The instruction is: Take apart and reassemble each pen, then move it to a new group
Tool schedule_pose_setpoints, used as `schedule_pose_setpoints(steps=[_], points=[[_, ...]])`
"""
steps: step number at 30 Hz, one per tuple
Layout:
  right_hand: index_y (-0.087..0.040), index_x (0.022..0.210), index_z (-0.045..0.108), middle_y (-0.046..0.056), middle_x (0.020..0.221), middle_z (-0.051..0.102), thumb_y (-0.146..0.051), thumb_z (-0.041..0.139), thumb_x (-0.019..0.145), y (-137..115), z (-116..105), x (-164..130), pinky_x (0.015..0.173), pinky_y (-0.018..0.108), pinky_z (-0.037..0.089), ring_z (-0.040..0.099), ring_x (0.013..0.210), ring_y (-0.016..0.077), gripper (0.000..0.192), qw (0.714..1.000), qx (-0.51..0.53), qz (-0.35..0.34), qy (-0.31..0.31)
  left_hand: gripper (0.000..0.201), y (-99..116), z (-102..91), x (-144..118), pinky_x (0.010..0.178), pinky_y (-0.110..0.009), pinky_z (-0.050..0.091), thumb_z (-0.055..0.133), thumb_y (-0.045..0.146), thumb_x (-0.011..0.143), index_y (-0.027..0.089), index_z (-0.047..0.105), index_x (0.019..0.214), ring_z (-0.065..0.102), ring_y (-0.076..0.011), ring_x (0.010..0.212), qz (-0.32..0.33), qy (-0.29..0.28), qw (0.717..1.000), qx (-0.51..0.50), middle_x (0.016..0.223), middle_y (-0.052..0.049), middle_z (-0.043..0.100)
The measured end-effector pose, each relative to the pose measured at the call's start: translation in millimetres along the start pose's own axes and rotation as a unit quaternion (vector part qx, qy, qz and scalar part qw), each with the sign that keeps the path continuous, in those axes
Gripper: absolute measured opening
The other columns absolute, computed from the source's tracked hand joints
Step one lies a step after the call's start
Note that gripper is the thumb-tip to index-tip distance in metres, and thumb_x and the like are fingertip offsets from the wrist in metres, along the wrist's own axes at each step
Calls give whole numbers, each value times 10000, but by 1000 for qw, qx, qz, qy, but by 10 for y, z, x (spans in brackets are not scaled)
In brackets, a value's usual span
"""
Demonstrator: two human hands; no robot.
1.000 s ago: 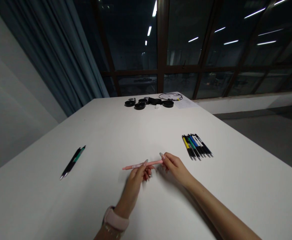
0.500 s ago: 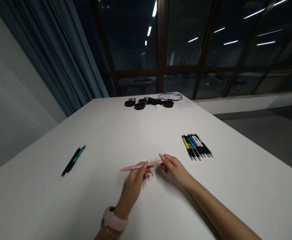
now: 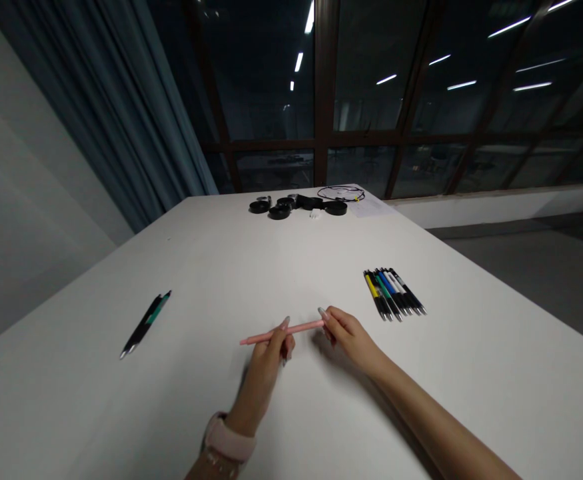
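Head | left fingers (image 3: 282,328) and right fingers (image 3: 327,316) pinch pink pen (image 3: 301,328) | white table (image 3: 221,253)

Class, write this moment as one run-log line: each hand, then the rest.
left hand: holds pink pen mid-barrel | right hand: pinches its right end | right: row of pens | left: two pens

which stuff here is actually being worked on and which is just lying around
In hand:
pink pen, held by the left hand and the right hand

Lying about:
row of pens
two pens
black rolls
cable
paper
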State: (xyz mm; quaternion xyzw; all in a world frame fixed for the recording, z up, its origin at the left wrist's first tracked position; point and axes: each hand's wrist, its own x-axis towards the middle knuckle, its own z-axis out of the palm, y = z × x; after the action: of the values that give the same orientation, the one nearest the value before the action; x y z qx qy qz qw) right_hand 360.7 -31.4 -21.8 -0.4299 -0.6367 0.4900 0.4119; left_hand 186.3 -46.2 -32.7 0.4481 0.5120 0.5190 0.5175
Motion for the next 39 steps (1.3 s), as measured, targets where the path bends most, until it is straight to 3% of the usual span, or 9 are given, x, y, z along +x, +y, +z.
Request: schedule_pose_setpoints(steps=[11, 15, 18, 21, 25, 28, 31, 35, 39], points=[[-227, 638, 453, -50, 529, 446, -679, 414, 908, 140, 14, 66, 518, 251, 381, 441, 510, 125, 528, 998, 61, 20, -14, 559, -15, -13, -30, 523, -272, 370, 517, 720, 761, 232, 443, 498, 399, -132, 504, 74, -8, 992, 98, 488, 30, 410], [-214, 656, 491, -22, 579, 507, -551, 355, 982, 74, -44, 37, 585, 260, 422, 505, 561, 138, 488, 998, -69, 2, -5, 533, 16, -33, -41, 502, -261, 335, 499, 682, 772, 237, 387, 500, 344, -120, 490, 64, 4, 990, 129, 485, 50, 345], [-189, 925, 633, 37, 793, 627, -421, 394, 1004, -44, -107, -24, 676, 282, 445, 581, 718, 168, 342, 959, -264, -92, 43, 526, 27, -81, -15, 475, -263, 289, 487, 666, 757, 248, 326, 481, 293, -115, 468, 39, 19, 991, 129, 468, 58, 290], [-166, 1211, 597, 81, 923, 658, -360, 476, 988, -106, -109, -73, 707, 293, 465, 606, 789, 187, 319, 907, -375, -191, 13, 502, 15, -130, 12, 463, -268, 253, 511, 635, 742, 252, 322, 479, 271, -114, 462, 25, 47, 990, 134, 470, 62, 272], [-167, 1030, 667, 70, 873, 672, -291, 508, 979, -99, -31, -88, 662, 275, 451, 622, 782, 189, 208, 855, -462, -234, -31, 509, 9, -132, 10, 485, -273, 276, 535, 613, 774, 245, 345, 479, 295, -116, 471, 30, 10, 991, 129, 473, 58, 304], [-176, 933, 674, 58, 859, 682, -276, 521, 969, -110, -51, -66, 657, 264, 436, 639, 778, 181, 186, 848, -498, -180, -28, 531, 51, -139, 5, 509, -269, 315, 510, 678, 789, 226, 444, 517, 362, -125, 503, 56, 7, 993, 104, 503, 39, 390], [-179, 922, 674, 56, 877, 718, -249, 519, 959, -137, -210, -18, 644, 257, 425, 668, 768, 178, 174, 851, -523, -38, 9, 528, 117, -216, 22, 507, -254, 315, 517, 681, 802, 216, 471, 556, 377, -124, 532, 76, 62, 994, 56, 543, 34, 426], [-170, 887, 693, 98, 835, 751, -324, 476, 966, -143, -511, 41, 591, 275, 408, 704, 753, 229, 278, 806, -565, 159, 76, 466, 207, -379, 59, 491, -237, 286, 568, 540, 850, 211, 432, 550, 344, -113, 532, 68, 125, 990, 4, 540, 46, 395], [-172, 919, 712, 103, 835, 761, -361, 449, 964, -121, -706, 51, 606, 286, 432, 719, 760, 245, 328, 777, -579, 223, 107, 427, 299, -497, 73, 468, -242, 266, 569, 463, 865, 213, 433, 548, 325, -110, 506, 72, 172, 982, -20, 529, 46, 394]])
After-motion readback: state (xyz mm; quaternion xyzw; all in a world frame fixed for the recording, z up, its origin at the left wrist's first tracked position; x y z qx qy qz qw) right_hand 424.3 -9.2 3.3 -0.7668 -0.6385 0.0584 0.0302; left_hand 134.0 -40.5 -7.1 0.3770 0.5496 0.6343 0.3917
